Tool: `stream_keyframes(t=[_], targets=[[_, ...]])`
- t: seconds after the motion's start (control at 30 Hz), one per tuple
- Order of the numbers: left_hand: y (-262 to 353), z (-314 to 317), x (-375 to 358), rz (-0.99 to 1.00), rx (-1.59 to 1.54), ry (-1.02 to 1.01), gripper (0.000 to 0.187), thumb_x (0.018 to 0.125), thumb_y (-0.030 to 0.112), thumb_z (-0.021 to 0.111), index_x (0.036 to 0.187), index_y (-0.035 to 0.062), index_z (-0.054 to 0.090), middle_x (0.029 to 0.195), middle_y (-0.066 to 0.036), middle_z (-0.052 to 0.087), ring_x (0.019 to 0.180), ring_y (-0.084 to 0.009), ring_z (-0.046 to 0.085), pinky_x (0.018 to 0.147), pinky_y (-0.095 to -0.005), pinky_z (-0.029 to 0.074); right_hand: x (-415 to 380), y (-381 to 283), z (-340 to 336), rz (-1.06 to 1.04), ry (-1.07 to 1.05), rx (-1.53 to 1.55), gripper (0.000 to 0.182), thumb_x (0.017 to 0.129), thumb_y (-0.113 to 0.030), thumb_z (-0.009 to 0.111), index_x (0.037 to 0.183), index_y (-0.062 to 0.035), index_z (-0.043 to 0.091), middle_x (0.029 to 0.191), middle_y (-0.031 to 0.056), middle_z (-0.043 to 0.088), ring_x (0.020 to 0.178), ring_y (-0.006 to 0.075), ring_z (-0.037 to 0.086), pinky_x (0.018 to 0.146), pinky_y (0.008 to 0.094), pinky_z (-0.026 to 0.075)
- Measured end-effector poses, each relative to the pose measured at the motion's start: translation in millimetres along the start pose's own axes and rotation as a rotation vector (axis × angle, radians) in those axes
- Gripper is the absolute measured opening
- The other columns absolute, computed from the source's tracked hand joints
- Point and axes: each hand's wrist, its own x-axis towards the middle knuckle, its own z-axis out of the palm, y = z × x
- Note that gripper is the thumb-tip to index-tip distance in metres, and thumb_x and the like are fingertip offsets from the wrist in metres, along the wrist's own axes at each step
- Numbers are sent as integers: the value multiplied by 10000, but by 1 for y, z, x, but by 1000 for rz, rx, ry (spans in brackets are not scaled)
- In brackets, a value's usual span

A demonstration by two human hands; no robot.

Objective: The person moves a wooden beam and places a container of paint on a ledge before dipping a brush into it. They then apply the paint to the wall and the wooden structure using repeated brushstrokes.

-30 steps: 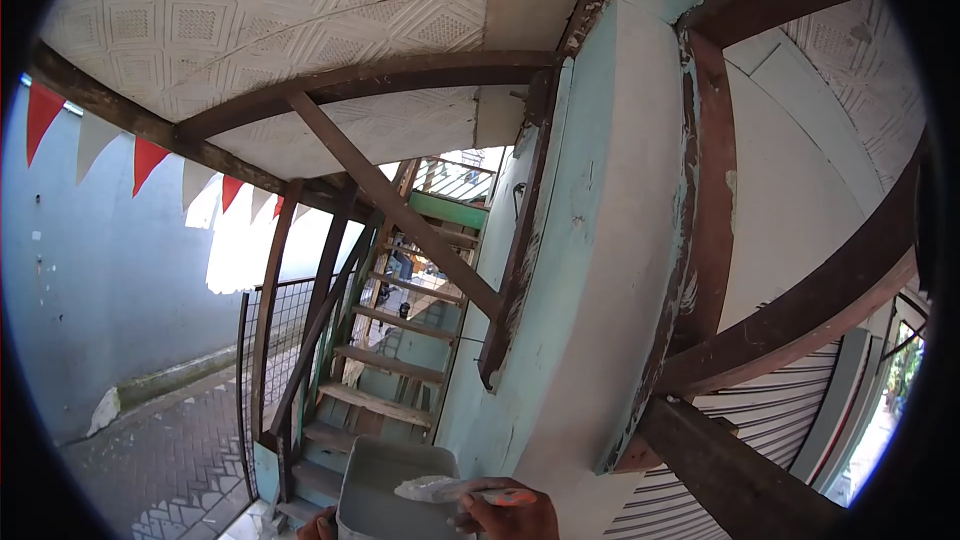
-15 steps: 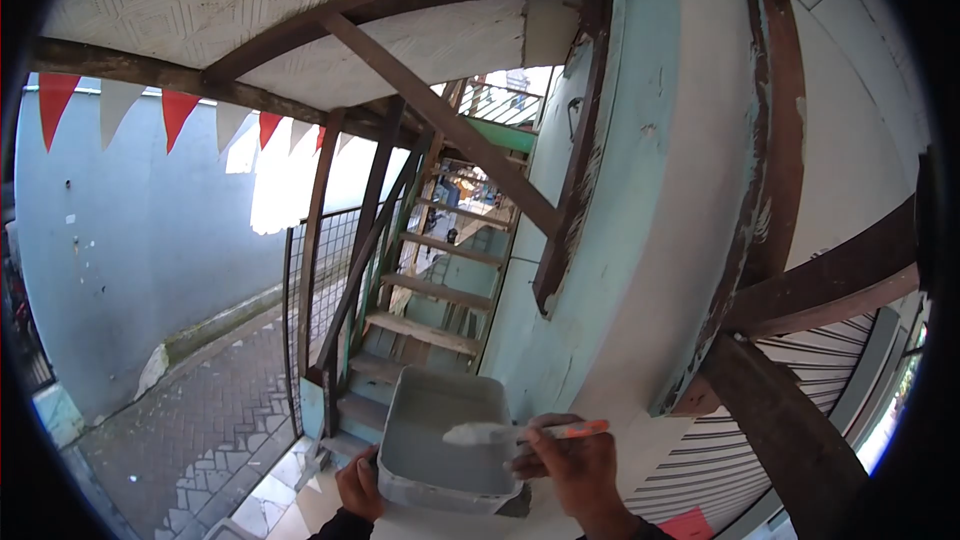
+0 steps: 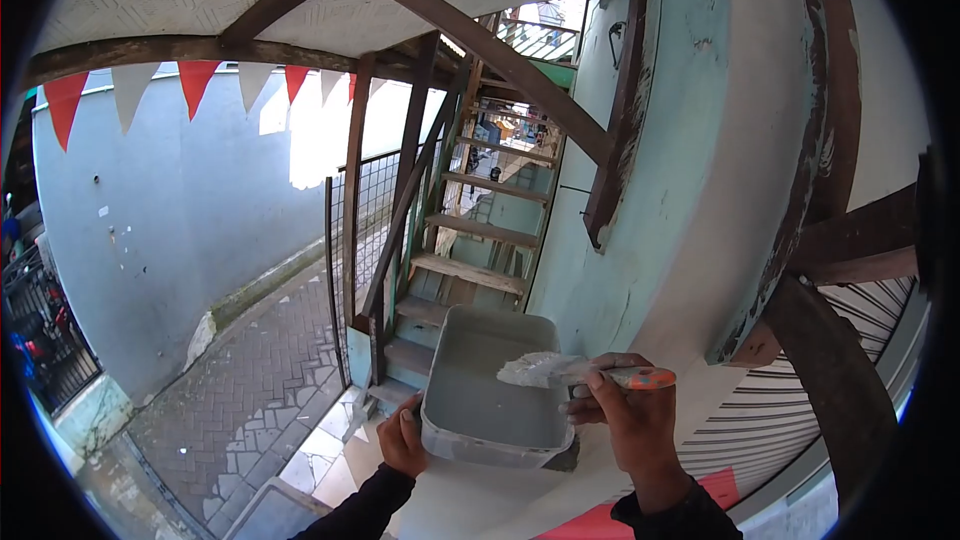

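Note:
A rectangular plastic tub of grey paint is low in the middle of the view. My left hand is closed at the tub's near left side, fingers curled against it. In my right hand is a paintbrush, gripped by its orange-ended handle. Its pale, paint-coated bristles point left above the paint, seemingly apart from the surface. Part of the tub's right rim is hidden behind the right hand.
Wooden stairs with a dark railing rise behind the tub. A pale green wall with brown beams stands close on the right. A brown diagonal brace crosses overhead. Left is a paved alley beside a light blue wall.
The view has swung left and down, so the stairs, tub and both hands appear further right and higher. The brush stays in my right hand above the tub.

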Motion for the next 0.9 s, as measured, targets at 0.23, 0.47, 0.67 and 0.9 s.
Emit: stream_keyframes(t=[0.23,0.47,0.67,0.9], targets=[[-3,1,0,-21,-6,-16,443,1003,208,337,1135,-72,653,1002,-253,700,931,-372,700,828,-375,529,-7,-12,-11,-290,-42,-412,195,828,-35,669,1021,-16,686,677,37,675,629,79,646,571,227,486],[-3,1,0,-22,-14,-15,459,1006,219,323,1135,-74,653,999,-248,702,929,-370,702,823,-370,529,-4,-6,-19,-453,-114,-475,244,778,-6,667,1015,-49,705,801,53,678,641,91,619,571,248,482],[2,1,1,-24,-24,-10,463,1005,227,325,1124,-75,654,1003,-247,702,939,-374,700,827,-372,528,3,-14,-21,-579,-205,-594,286,755,26,669,1019,-73,720,839,68,659,663,147,637,582,273,506],[-2,2,0,-32,-19,-8,454,1002,224,334,1114,-77,656,1005,-250,700,941,-376,699,834,-372,528,2,-26,-20,-607,-131,-549,240,753,48,677,982,-22,697,854,89,666,669,172,643,596,267,506]])
